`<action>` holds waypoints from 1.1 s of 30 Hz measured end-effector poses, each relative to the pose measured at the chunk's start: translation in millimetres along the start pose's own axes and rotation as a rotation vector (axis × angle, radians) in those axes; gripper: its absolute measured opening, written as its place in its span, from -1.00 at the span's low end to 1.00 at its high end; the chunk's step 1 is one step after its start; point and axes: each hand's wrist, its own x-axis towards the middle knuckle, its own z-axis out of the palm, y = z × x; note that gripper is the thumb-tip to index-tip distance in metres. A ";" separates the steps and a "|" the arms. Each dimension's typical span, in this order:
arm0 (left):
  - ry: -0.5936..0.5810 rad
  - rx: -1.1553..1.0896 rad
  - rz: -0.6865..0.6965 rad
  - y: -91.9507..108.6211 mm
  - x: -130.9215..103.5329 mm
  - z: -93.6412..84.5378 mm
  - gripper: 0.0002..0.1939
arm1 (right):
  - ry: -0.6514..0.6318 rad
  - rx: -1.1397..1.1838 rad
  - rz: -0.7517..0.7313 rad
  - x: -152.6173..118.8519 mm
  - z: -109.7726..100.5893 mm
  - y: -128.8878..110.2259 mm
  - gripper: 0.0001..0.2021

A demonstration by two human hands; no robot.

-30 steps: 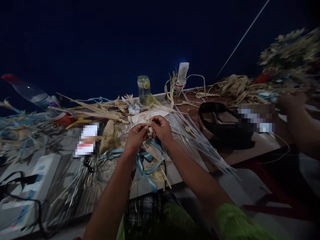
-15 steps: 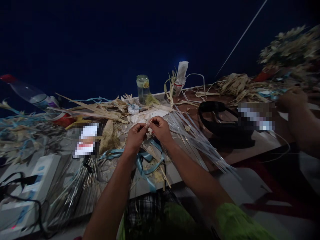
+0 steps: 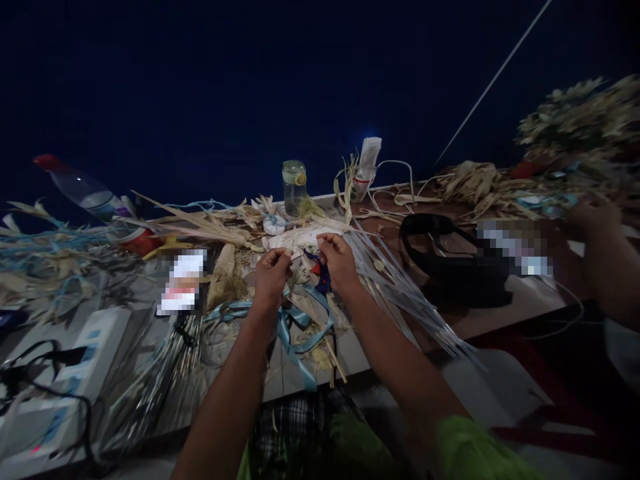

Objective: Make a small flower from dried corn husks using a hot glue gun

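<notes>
My left hand [image 3: 273,272] is closed in a pinch over the middle of the cluttered table. Too small to make out is whatever lies between its fingertips. A short way to the right, my right hand [image 3: 339,261] also pinches with thumb and forefinger, and its contents cannot be made out either. Between the hands, a dark blue and red tool [image 3: 321,275] lies on the table, partly hidden by my right hand. Pale dried husks [image 3: 300,237] are spread just beyond my fingers. Below them curls a light blue ribbon [image 3: 285,327].
Clear plastic strips [image 3: 395,280] and a black headband-like device [image 3: 450,267] are on the right. A person's hand [image 3: 595,217] is at the far right. Leftward are a blurred phone screen [image 3: 183,283], thin wires [image 3: 170,373] and a power strip [image 3: 85,367]. A lidded bottle [image 3: 295,190] stands behind.
My hands have moved apart from touching at the fingertips, the right one shifting rightward. The blue and red tool between them now shows. The whole view has shifted slightly.
</notes>
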 end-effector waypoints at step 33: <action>0.077 -0.193 0.103 1.4 10.7 -8.5 -0.83 | -0.118 -1.308 0.277 -23.7 -24.0 3.6 -0.57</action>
